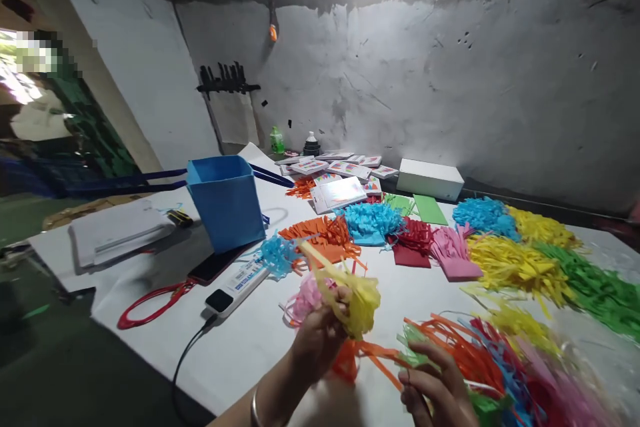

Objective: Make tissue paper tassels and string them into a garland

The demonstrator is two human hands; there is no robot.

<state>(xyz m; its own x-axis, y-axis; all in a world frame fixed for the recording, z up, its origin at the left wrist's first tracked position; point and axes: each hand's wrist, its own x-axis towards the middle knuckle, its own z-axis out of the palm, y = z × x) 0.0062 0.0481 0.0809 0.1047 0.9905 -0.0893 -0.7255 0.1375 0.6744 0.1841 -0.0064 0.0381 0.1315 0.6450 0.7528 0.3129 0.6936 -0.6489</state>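
Note:
My left hand (325, 330), a metal bangle at its wrist, is closed round a yellow tissue-paper tassel (365, 303) held above the table. An orange paper tassel (345, 361) hangs just below it, its strips reaching toward my right hand (437, 383). The right thumb and fingertips are pinched together at the ends of these strips; what lies between them is too small to make out. Pale green strips (411, 337) show behind the right fingers. Beyond my left hand lie a pink tassel (305, 300) and a light blue tassel (279, 255).
Fringed paper bundles, among them yellow (520, 267), green (595, 287) and red (413, 243), cover the right side. Loose mixed strips (465, 353) lie near my right hand. Leftward stand a blue bin (225, 203), a phone (217, 265) and a white power strip (240, 287) with a cable.

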